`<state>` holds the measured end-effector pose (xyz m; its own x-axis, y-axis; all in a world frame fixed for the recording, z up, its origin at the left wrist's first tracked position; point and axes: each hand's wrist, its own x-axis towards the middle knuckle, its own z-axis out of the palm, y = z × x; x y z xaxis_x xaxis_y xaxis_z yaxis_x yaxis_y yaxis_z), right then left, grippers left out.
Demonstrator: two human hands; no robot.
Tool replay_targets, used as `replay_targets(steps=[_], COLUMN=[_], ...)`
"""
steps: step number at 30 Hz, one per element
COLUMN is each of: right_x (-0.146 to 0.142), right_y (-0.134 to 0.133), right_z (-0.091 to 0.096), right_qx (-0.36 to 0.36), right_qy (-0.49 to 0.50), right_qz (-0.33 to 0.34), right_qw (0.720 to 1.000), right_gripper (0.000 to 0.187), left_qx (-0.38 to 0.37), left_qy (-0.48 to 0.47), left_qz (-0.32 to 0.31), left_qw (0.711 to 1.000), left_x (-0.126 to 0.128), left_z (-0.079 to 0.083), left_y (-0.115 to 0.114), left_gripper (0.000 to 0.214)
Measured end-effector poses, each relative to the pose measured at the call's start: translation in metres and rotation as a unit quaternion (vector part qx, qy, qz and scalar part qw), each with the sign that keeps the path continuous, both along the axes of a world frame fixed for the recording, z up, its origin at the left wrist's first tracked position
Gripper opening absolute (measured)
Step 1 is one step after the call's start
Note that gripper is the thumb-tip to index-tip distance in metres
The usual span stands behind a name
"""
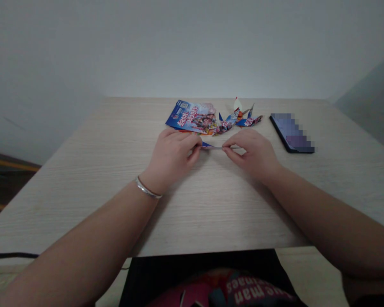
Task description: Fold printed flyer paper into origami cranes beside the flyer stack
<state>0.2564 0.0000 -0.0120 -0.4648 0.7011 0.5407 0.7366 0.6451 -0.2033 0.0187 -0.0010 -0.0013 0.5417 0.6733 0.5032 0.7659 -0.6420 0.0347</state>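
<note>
Between my two hands stretches a narrow piece of folded printed paper point(208, 146), blue near its left end and seen almost edge-on. My left hand point(176, 153), with a silver bangle at the wrist, pinches the paper's left end. The right end is gripped between the thumb and fingers of my right hand point(254, 153). Much of the paper is covered by my fingers. Just beyond my left hand lies a stack of printed leaflets point(192, 117). Folded paper shapes point(237, 119) with pointed tips, in the same print, sit beyond my right hand.
A dark phone point(291, 133), its screen pixelated, lies to the right of the folded shapes. The pale wooden table point(115, 136) meets a wall at its far edge. A black cable point(13, 256) shows at the lower left.
</note>
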Motion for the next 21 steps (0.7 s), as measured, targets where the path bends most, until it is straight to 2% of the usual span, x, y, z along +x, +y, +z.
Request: replay_targets(steps=[3,9,16,21], right_x=[-0.009,-0.020,-0.018,-0.010], right_y=[-0.004,-0.006,-0.007,-0.004], right_z=[0.001,0.000,0.001,0.002], right_qx=[0.024,0.007,-0.009,-0.009], right_qy=[-0.033,-0.057,-0.027,0.006], right_qz=[0.012,0.010,0.021,0.021], right_qw=[0.999,0.998,0.999,1.000], right_gripper=[0.021,0.018,0.014,0.013], left_qx=[-0.007,-0.016,-0.001,-0.014], left_qy=[-0.010,-0.007,0.003,0.005], left_qz=[-0.015,-0.023,-0.038,-0.023], left_qw=[1.000,1.000,0.999,1.000], left_x=[0.005,0.014,0.008,0.004], left_z=[-0.002,-0.009,-0.005,-0.003], left_y=[-0.001,-0.004,-0.002,0.001], left_gripper=[0.016,0.012,0.009,0.010])
